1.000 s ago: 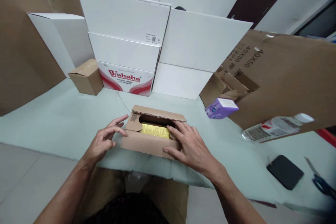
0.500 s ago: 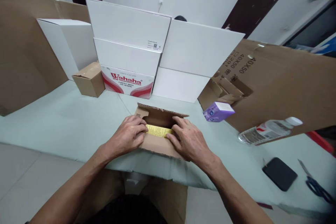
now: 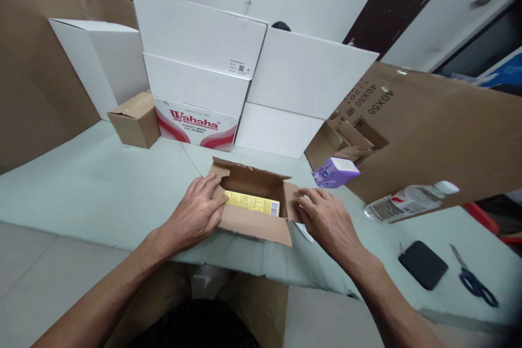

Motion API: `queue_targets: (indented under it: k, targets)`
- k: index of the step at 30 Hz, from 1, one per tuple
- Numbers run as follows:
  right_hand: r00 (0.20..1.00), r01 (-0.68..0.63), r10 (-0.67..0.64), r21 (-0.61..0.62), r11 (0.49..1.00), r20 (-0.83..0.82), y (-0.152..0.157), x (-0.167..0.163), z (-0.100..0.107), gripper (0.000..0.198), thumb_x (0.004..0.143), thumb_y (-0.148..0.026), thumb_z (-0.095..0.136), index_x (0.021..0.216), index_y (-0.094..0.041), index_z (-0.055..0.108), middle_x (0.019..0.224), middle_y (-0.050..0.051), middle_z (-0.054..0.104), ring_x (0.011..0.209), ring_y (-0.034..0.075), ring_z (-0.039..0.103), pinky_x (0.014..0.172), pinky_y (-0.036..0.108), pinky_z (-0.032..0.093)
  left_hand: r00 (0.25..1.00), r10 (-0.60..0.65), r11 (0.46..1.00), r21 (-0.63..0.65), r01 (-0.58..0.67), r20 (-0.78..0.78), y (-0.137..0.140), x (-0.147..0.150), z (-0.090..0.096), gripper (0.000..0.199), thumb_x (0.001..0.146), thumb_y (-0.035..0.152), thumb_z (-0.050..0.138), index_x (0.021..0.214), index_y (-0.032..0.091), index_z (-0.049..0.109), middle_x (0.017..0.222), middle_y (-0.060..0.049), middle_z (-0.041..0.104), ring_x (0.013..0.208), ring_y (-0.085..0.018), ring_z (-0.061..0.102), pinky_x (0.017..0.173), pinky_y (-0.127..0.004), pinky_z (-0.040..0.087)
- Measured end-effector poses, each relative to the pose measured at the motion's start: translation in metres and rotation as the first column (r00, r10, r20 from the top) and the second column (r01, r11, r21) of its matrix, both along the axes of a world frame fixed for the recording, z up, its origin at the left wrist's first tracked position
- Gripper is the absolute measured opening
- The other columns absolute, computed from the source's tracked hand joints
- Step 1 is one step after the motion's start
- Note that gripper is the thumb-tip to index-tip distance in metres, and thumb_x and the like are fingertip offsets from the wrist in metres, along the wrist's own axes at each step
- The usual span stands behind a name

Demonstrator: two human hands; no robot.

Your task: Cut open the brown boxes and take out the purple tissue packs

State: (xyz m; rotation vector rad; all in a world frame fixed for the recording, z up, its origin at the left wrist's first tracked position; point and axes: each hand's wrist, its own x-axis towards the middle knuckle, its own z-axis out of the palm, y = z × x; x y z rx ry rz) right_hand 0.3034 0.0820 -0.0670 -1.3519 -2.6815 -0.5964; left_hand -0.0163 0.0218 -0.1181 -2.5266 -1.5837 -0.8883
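An open cardboard box lies near the table's front edge, its long flaps folded outward. Inside it rests a yellow carton with a barcode at its right end. My left hand grips the box's left end, fingers over the short flap and thumb by the inner edge. At the opposite end, my right hand has its fingertips on the right short flap, which is bent outward. A pale, thin object shows partly beneath that flap; its kind is unclear.
White boxes stand behind, beside a small brown box. To the right are a purple carton, a water bottle, a black flat item and scissors. Large cardboard panels flank the table.
My right hand has moved right, from inside the box's right end to its short flap, which now lies outward. More of the yellow carton shows. The left hand stays at the left end.
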Motion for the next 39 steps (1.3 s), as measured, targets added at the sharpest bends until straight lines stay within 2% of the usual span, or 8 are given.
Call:
queue_targets:
  k: [4,8,14,21,25,28,32,39]
  targets:
    - [0.992,-0.063,0.074,-0.111,0.992,0.100,0.000,-0.021,0.006,0.027,0.093,-0.003,0.052,0.088,-0.018,0.073,0.100,0.011,0.077,0.095,0.027,0.065,0.080,0.038,0.044,0.992,0.042,0.999,0.024,-0.046,0.120,-0.007,0.007,-0.016,0.043,0.094,0.011,0.048,0.131,0.013,0.068,0.158,-0.023,0.045,0.148,-0.041,0.042,0.117,-0.063,0.044]
    - [0.983,-0.137,0.170,-0.345,0.929,0.068,0.014,-0.043,0.018,0.016,0.099,-0.024,0.059,0.103,-0.018,0.074,0.102,0.011,0.078,0.099,0.027,0.069,0.082,0.037,0.047,0.979,0.093,0.996,-0.014,-0.092,0.179,-0.012,0.012,-0.023,0.057,0.094,0.012,0.049,0.151,0.015,0.051,0.166,-0.023,0.034,0.153,-0.041,0.035,0.119,-0.063,0.041]
    - [0.961,0.021,0.125,-0.517,0.855,0.245,0.031,-0.075,0.029,0.045,0.086,-0.028,0.069,0.130,-0.024,0.067,0.127,0.013,0.074,0.113,0.033,0.070,0.073,0.035,0.050,0.971,0.132,0.991,-0.053,-0.124,0.201,-0.013,0.013,-0.024,0.068,0.092,0.013,0.050,0.159,0.014,0.041,0.168,-0.023,0.032,0.153,-0.040,0.036,0.121,-0.060,0.039]
    - [0.972,0.079,0.024,-0.421,0.903,0.235,0.037,-0.079,0.021,0.040,0.099,-0.017,0.042,0.135,-0.018,0.061,0.123,0.017,0.074,0.108,0.033,0.071,0.072,0.037,0.052,0.967,0.130,0.991,-0.017,-0.130,0.218,-0.009,0.015,-0.029,0.073,0.091,0.010,0.049,0.162,0.020,0.037,0.166,-0.021,0.036,0.153,-0.039,0.037,0.120,-0.062,0.040]
    - [0.982,-0.009,0.091,-0.444,0.896,0.163,0.039,-0.080,0.010,0.046,0.097,-0.037,0.061,0.137,-0.015,0.058,0.127,0.021,0.072,0.110,0.034,0.071,0.083,0.040,0.053,0.966,0.125,0.992,-0.015,-0.125,0.227,-0.009,0.016,-0.028,0.072,0.091,0.010,0.049,0.161,0.020,0.039,0.165,-0.021,0.037,0.152,-0.039,0.037,0.119,-0.061,0.041]
    - [0.980,-0.001,0.092,-0.460,0.888,0.176,0.041,-0.085,0.004,0.058,0.090,-0.035,0.071,0.141,-0.013,0.054,0.130,0.021,0.071,0.110,0.034,0.071,0.084,0.038,0.052,0.968,0.122,0.992,-0.014,-0.121,0.220,-0.009,0.016,-0.028,0.069,0.090,0.009,0.050,0.158,0.017,0.044,0.165,-0.022,0.038,0.153,-0.040,0.036,0.119,-0.061,0.040]
    - [0.988,0.013,0.060,-0.455,0.890,0.144,0.039,-0.087,0.008,0.033,0.090,-0.024,0.064,0.122,-0.015,0.063,0.116,0.016,0.076,0.101,0.030,0.072,0.080,0.036,0.050,0.966,0.136,0.991,-0.023,-0.134,0.221,-0.009,0.017,-0.028,0.067,0.088,0.008,0.050,0.155,0.014,0.048,0.164,-0.024,0.039,0.152,-0.040,0.038,0.120,-0.060,0.040]
    - [0.918,-0.205,0.108,-0.224,0.953,-0.381,0.013,-0.049,0.051,0.050,0.090,-0.037,0.062,0.136,-0.017,0.063,0.125,0.014,0.075,0.106,0.031,0.072,0.086,0.042,0.057,0.931,0.106,0.994,-0.069,-0.087,0.349,-0.007,0.013,-0.015,0.076,0.088,0.012,0.052,0.162,0.022,0.038,0.161,-0.018,0.047,0.148,-0.033,0.046,0.119,-0.053,0.043]
